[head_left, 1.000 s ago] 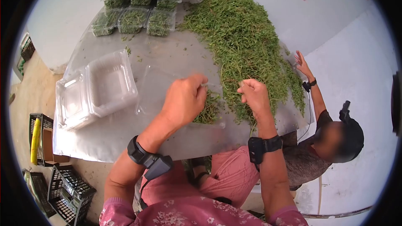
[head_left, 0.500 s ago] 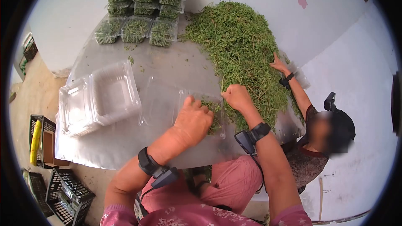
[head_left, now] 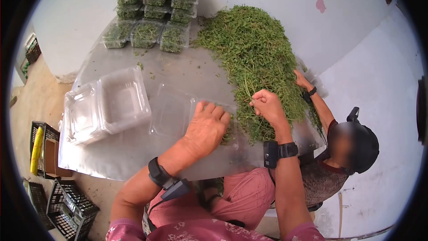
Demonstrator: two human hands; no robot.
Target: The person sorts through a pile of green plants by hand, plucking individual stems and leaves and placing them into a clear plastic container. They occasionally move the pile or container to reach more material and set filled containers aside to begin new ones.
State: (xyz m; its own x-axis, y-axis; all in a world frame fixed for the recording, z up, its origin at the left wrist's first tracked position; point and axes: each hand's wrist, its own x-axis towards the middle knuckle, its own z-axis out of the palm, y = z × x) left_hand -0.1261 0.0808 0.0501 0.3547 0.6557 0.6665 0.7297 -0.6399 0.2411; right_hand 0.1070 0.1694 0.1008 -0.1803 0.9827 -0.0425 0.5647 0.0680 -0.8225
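Note:
My left hand (head_left: 207, 127) lies over an opened clear plastic clamshell box (head_left: 171, 107), its fingers curled down at the filled half. Some leafy greens (head_left: 228, 136) show in that half beside my knuckles; my fingertips are hidden. Above the near edge of a big heap of leafy green stems (head_left: 249, 49), my right hand (head_left: 269, 108) is closed with thumb and forefinger pinched. What it holds, if anything, is too small to make out against the heap.
Nested clear boxes (head_left: 107, 102) stand left of my left hand. Filled boxes (head_left: 156, 13) are stacked at the back of the metal table (head_left: 178, 69). A co-worker's hand (head_left: 302, 79) touches the heap's right side. Black crates (head_left: 73, 209) sit on the floor at left.
My right hand has moved right, away from the box's edge to over the heap, and its wrist has turned. My left hand stays almost in place. The co-worker's hand has shifted slightly down.

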